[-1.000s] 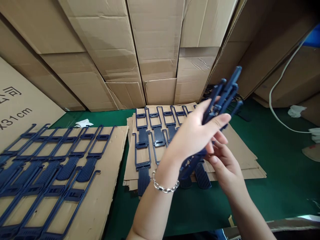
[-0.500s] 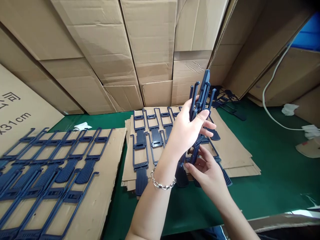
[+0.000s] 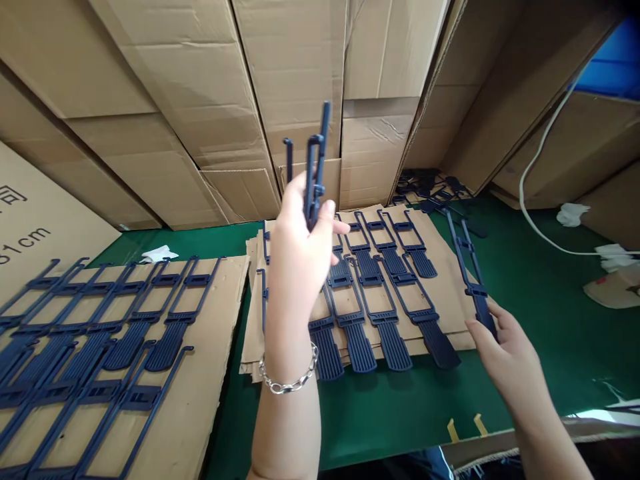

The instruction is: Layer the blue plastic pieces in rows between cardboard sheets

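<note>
My left hand (image 3: 303, 247), with a chain bracelet at the wrist, is closed around dark blue plastic frames (image 3: 314, 173) held upright above the middle cardboard; how many it holds is unclear. Off to the right, my right hand (image 3: 510, 360) grips a single blue plastic frame (image 3: 467, 260) by its paddle end, its two hooked arms pointing up and away. Between the hands, two rows of similar frames with ribbed paddles (image 3: 395, 343) lie on stacked cardboard sheets (image 3: 453, 293). My left hand and forearm hide part of the left side of these rows.
Another cardboard sheet (image 3: 200, 373) at left carries more blue frames (image 3: 165, 343). Loose dark pieces (image 3: 435, 190) are heaped at the back right. Cardboard boxes (image 3: 295, 80) wall the back. A white cable (image 3: 533, 167) and crumpled tissues (image 3: 573, 215) lie right on the green table (image 3: 520, 283).
My hands have come apart. The left went left with its frames, while the right moved right with one frame in its grip. More of the middle rows now shows.
</note>
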### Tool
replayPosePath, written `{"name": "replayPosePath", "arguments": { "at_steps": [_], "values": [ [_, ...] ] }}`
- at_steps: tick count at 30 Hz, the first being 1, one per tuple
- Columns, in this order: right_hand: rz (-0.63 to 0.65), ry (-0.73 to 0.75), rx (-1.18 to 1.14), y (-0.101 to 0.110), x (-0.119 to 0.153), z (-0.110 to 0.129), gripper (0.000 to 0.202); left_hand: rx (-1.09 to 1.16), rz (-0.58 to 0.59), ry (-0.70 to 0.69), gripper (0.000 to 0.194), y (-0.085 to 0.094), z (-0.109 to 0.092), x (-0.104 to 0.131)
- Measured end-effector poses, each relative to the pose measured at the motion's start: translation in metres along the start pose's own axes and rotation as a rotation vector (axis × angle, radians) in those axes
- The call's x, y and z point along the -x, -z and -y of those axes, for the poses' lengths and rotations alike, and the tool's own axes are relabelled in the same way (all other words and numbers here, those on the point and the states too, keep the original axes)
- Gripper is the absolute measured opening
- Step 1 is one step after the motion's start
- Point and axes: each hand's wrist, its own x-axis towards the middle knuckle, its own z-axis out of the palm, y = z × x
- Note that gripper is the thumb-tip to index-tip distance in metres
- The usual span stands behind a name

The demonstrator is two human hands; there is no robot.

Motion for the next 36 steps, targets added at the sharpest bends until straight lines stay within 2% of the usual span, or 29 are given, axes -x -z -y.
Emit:
{"name": "replayPosePath", "arguments": {
  "at_steps": [3, 6, 11, 18, 28, 36],
  "values": [
    [0.036, -0.135, 0.164, 0.009, -0.002, -0.021, 0.068, -0.074, -0.094, -0.021, 0.037, 0.012, 0.000, -0.001],
    [0.121, -0.166, 0.270, 0.012, 0.004, -0.028, 0.073, -0.106, -0.130, -0.032, 0.036, 0.017, 0.000, -0.001],
    [0.242, -0.122, 0.307, 0.009, 0.010, -0.031, 0.073, -0.143, -0.054, -0.012, 0.039, 0.015, -0.006, 0.002],
    [0.192, -0.052, 0.421, 0.012, 0.012, -0.028, 0.072, -0.154, 0.014, -0.032, 0.041, 0.016, -0.013, 0.008],
    [0.113, -0.024, 0.508, 0.020, 0.016, -0.020, 0.070, -0.179, -0.013, -0.007, 0.035, 0.019, 0.010, -0.003],
    [0.203, -0.099, 0.378, 0.014, 0.013, -0.021, 0.073, -0.196, 0.057, 0.034, 0.039, 0.019, -0.001, 0.001]
  ]
}}
